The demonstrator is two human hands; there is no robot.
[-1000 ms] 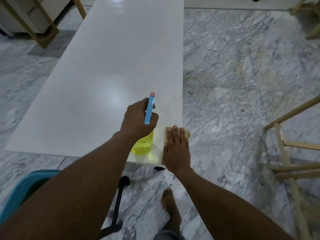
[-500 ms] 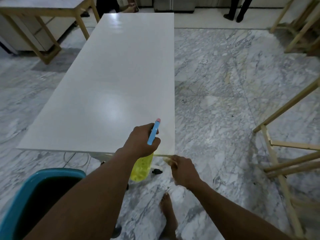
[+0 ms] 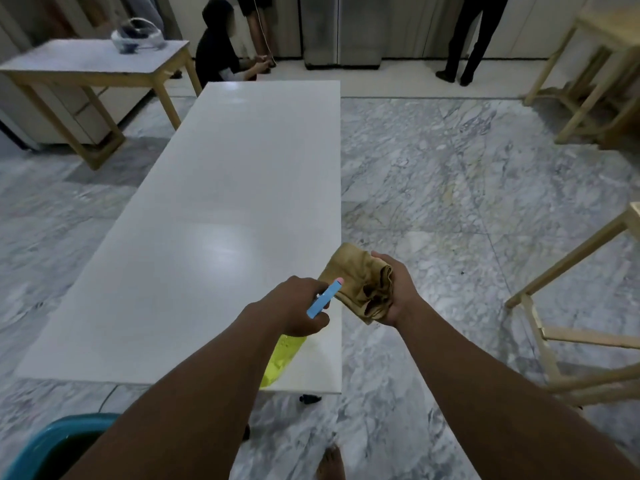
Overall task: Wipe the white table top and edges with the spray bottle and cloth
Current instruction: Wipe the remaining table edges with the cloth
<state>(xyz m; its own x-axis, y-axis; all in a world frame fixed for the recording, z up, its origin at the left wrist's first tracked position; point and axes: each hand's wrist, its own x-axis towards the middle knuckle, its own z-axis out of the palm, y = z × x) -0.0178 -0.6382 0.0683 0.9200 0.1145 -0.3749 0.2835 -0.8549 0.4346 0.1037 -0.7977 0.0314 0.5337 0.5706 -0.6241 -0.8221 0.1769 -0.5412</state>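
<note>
A long white table [image 3: 214,216] stretches away from me. My left hand [image 3: 298,306] grips a spray bottle [image 3: 282,358] with yellow liquid and a blue trigger head, held over the table's near right corner, nozzle pointing toward the cloth. My right hand [image 3: 398,292] holds a crumpled tan cloth [image 3: 356,282] in the air, palm turned up, just past the table's right edge. The cloth is off the table surface.
A teal bin [image 3: 52,445] sits at bottom left. Wooden frames [image 3: 554,306] stand on the right. A wooden side table [image 3: 86,67] with a bowl is far left. People [image 3: 221,46] crouch and stand beyond the table's far end. My bare foot [image 3: 330,462] rests on marble floor.
My right hand lifted the cloth from the table's near right corner edge up into the air and turned palm up. The view tilted up; the bottle stayed in my left hand.
</note>
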